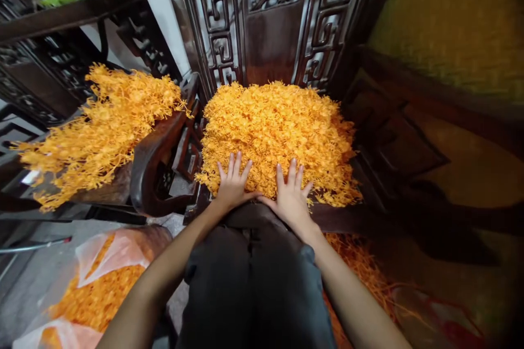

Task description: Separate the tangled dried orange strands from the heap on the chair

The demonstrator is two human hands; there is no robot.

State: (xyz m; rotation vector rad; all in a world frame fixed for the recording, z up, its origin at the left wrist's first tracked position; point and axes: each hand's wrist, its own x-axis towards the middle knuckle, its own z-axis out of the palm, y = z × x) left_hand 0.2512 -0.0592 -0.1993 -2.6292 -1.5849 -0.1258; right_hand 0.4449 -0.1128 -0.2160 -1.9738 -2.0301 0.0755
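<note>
With left hand (233, 182) and right hand (292, 193) spread at the near side of the orange artificial-floret heap (278, 125) on the carved chair (272, 43) — liable to spill over the seat edge (344, 219) if dragged nearer.

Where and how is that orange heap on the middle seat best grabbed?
Probably best scoop the orange heap from the front, at its near edge, cupping the left hand and right hand: it looks like a loose, tangled mound, and the carved backrest stands behind it.
</note>
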